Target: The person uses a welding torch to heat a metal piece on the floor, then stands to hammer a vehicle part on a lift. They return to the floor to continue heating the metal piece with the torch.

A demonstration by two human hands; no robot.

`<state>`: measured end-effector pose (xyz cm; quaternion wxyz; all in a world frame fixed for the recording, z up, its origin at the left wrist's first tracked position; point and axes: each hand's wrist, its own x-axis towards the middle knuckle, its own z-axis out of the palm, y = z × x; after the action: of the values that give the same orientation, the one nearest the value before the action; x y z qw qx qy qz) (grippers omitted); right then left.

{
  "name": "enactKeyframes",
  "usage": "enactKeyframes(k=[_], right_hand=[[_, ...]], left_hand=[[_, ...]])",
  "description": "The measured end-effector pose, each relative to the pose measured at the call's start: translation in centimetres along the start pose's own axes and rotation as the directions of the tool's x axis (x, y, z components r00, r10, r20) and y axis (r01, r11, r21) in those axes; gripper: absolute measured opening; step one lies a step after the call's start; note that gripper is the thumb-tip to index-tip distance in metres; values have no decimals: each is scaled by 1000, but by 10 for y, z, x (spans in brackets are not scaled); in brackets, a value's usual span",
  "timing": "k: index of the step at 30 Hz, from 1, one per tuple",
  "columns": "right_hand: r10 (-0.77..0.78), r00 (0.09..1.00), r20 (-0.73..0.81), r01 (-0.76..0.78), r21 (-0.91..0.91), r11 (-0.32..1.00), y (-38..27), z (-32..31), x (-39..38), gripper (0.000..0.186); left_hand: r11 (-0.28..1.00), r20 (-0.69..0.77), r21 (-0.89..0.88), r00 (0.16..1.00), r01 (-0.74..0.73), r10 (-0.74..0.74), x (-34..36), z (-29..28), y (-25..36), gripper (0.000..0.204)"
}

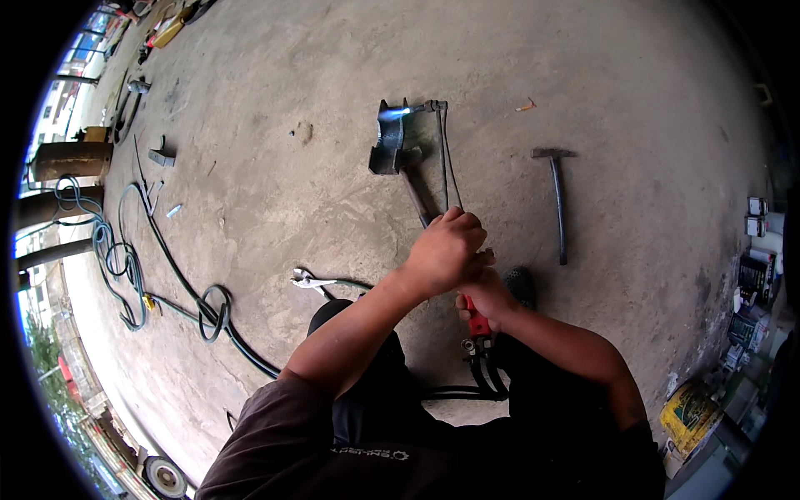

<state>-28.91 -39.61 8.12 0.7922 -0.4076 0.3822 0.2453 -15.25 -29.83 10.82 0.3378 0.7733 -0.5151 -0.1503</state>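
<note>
A blue flame leaves the tip of a cutting torch [444,158] and meets a U-shaped dark metal bracket [388,137] on the concrete floor. My right hand [490,298] is closed around the torch's red handle, with black hoses running down from it. Just above, my left hand [448,248] is a closed fist over the torch's neck. What its fingers grip is hidden. A hammer [415,190] has its head against the bracket, and its handle runs up to my left fist, where the end is covered.
Another hammer [560,208] lies at the right. Locking pliers [312,282] lie left of my knees; coiled hoses [117,258] spread at far left near a metal piece [162,154]. A yellow bucket [690,417] and boxes [757,279] line the right side.
</note>
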Motion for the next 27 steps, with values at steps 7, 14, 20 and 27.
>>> enactKeyframes(k=[7, 14, 20, 27], right_hand=[[-63, 996, 56, 66, -64, 996, -1, -7, 4, 11], [-19, 996, 85, 20, -10, 1000, 1, -5, 16, 10], [14, 1000, 14, -15, 90, 996, 6, -2, 31, 12], [56, 998, 26, -56, 18, 998, 6, -4, 37, 15]], left_hand=[[1000, 31, 31, 1000, -7, 6, 4, 11, 2, 19], [995, 77, 93, 996, 46, -54, 1, 25, -14, 18], [991, 57, 92, 993, 97, -103, -1, 31, -20, 15], [985, 62, 115, 989, 125, -133, -1, 35, -23, 18]])
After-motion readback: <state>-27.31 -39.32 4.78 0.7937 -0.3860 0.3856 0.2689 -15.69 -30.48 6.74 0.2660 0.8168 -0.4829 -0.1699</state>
